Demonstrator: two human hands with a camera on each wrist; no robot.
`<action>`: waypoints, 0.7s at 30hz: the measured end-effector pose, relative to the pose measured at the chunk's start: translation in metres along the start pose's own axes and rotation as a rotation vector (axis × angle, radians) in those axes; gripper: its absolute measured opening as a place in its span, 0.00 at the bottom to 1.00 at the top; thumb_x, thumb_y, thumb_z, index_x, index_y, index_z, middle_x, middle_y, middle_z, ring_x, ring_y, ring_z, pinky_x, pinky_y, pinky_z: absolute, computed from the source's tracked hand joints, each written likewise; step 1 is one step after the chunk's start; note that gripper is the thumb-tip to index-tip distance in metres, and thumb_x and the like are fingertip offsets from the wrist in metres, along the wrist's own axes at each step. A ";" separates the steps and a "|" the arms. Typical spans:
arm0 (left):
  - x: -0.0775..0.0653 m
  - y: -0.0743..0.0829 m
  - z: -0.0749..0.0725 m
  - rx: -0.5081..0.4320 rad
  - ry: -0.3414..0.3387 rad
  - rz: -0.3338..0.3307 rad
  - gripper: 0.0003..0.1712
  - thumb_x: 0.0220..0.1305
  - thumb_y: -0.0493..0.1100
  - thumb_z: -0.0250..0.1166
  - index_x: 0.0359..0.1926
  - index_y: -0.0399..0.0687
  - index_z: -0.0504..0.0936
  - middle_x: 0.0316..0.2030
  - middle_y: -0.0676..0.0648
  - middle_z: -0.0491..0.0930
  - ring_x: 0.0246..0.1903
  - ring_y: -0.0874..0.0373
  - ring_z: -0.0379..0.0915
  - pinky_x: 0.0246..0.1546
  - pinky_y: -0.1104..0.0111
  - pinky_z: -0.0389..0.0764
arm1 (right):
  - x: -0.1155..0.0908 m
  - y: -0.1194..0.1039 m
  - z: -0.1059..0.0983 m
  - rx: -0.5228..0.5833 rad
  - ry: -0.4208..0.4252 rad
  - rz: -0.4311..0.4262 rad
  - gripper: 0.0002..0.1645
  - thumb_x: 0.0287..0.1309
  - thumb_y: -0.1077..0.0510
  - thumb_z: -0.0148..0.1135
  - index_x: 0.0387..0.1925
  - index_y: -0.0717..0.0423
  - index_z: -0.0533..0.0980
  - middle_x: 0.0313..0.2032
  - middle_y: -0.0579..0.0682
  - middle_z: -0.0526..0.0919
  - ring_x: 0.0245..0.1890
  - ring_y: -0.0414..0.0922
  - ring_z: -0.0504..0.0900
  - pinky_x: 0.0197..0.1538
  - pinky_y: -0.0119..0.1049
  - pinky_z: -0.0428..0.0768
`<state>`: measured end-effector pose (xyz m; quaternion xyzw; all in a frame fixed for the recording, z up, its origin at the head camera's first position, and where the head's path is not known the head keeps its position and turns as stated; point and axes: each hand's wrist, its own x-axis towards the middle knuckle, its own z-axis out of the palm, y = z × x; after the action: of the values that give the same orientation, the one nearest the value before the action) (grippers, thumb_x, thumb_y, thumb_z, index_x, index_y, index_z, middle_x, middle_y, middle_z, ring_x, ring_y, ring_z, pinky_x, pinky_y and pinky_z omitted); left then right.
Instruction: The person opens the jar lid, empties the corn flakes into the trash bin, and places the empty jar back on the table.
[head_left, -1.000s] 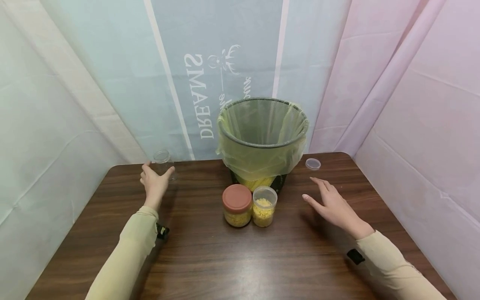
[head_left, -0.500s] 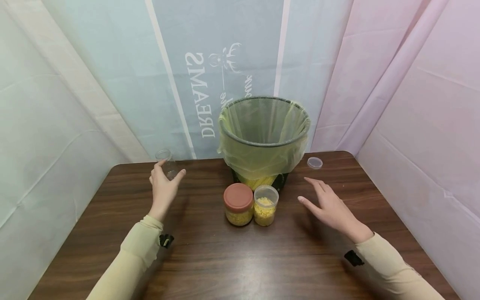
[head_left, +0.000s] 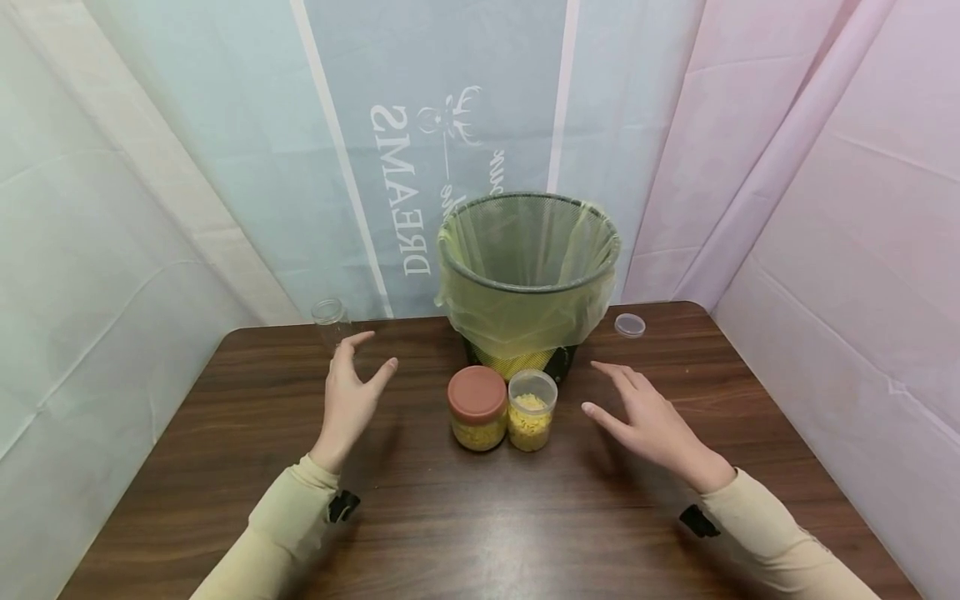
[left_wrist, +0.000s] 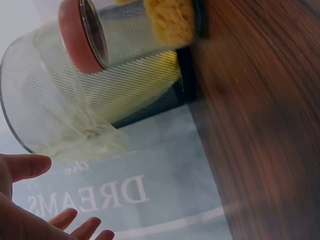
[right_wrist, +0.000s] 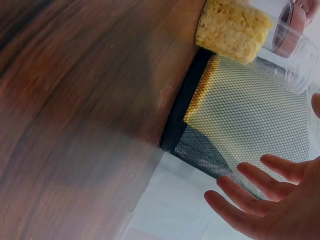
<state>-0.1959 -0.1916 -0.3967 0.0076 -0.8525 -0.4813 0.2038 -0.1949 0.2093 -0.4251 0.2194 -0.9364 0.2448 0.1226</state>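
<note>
- The left hand (head_left: 349,410) is held over the left half of the table (head_left: 465,517), thumb set apart from loosely spread fingers; nothing is gripped.
- The right hand (head_left: 658,427) is held over the right half, its fingers likewise spread and nothing gripped.
- Between the hands, a red-lidded jar (head_left: 477,407) and an open jar (head_left: 537,384) of yellow flakes (head_left: 528,430) are stood upright side by side, long axes vertical, on the near side of the bin (head_left: 534,289) placed by the middle of the far edge.
- From the right hand, the open jar is found toward the left edge, near the thumb but apart; from the left hand, the red-lidded jar is found toward the right edge, across a wider gap. The pair is thus judged nearer the right hand.
- A clear jar (head_left: 328,313) is seen beyond the left fingers, by the far left corner; contact cannot be told.
</note>
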 end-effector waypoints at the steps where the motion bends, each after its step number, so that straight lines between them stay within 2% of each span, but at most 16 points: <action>1: -0.001 0.002 0.000 -0.010 -0.003 0.001 0.30 0.59 0.47 0.66 0.62 0.49 0.68 0.61 0.43 0.68 0.64 0.46 0.59 0.62 0.50 0.61 | 0.000 -0.001 0.001 -0.002 0.009 -0.011 0.38 0.59 0.38 0.58 0.65 0.51 0.64 0.61 0.51 0.70 0.61 0.53 0.68 0.55 0.57 0.71; 10: -0.008 0.014 0.004 -0.077 -0.030 0.053 0.24 0.61 0.46 0.65 0.57 0.50 0.72 0.58 0.47 0.73 0.61 0.50 0.64 0.63 0.52 0.62 | -0.002 -0.016 0.006 -0.008 0.138 -0.156 0.37 0.52 0.42 0.67 0.61 0.50 0.69 0.56 0.46 0.75 0.58 0.45 0.73 0.56 0.46 0.73; 14: -0.013 0.021 0.007 -0.086 -0.042 0.078 0.21 0.61 0.47 0.65 0.55 0.53 0.74 0.55 0.49 0.75 0.60 0.51 0.66 0.62 0.53 0.64 | 0.000 -0.024 0.007 0.002 0.149 -0.194 0.38 0.51 0.42 0.68 0.61 0.50 0.69 0.56 0.45 0.75 0.57 0.44 0.73 0.56 0.44 0.73; 21: -0.019 0.030 0.015 -0.121 -0.076 0.102 0.16 0.61 0.47 0.65 0.51 0.55 0.77 0.51 0.49 0.78 0.56 0.55 0.71 0.58 0.55 0.69 | 0.006 -0.036 0.013 0.009 0.125 -0.204 0.39 0.50 0.40 0.68 0.62 0.48 0.68 0.56 0.44 0.75 0.56 0.43 0.73 0.53 0.46 0.76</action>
<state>-0.1780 -0.1589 -0.3850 -0.0665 -0.8282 -0.5209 0.1958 -0.1852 0.1726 -0.4193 0.2983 -0.8988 0.2483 0.2039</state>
